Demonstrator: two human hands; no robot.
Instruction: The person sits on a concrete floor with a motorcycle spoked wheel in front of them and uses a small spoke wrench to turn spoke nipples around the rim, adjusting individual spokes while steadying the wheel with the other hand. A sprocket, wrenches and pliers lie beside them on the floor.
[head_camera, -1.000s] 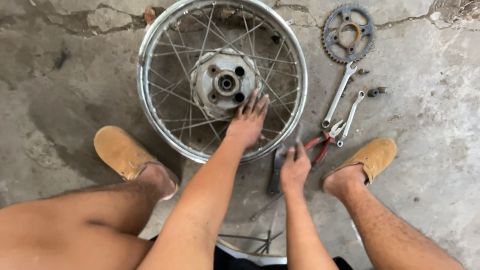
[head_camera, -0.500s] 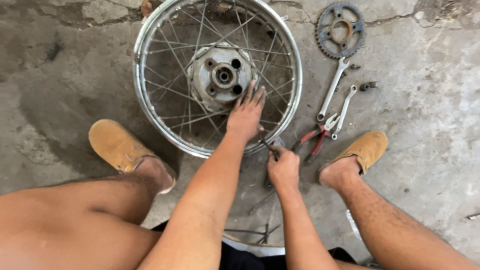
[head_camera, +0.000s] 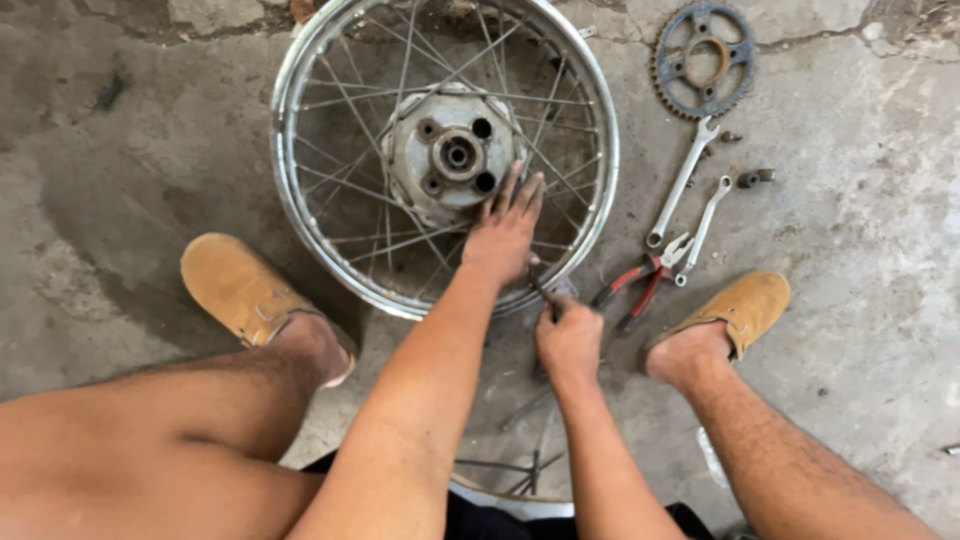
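1. Head view looked down at a spoked wheel (head_camera: 300, 180) lying flat on the concrete floor (head_camera: 120, 130), upper centre of the frame.
2. The left hand (head_camera: 505, 235) lay flat with fingers spread on the spokes, fingertips touching the hub (head_camera: 455, 155).
3. The right hand (head_camera: 567, 340), just below the wheel's rim, was closed around a small dark tool (head_camera: 541, 291); its kind could not be told.
4. Right of the wheel lay red-handled pliers (head_camera: 635, 285), two spanners (head_camera: 682, 182) and, in the upper right, a toothed sprocket (head_camera: 668, 85).
5. Tan shoes (head_camera: 235, 290) sat either side of the hands.
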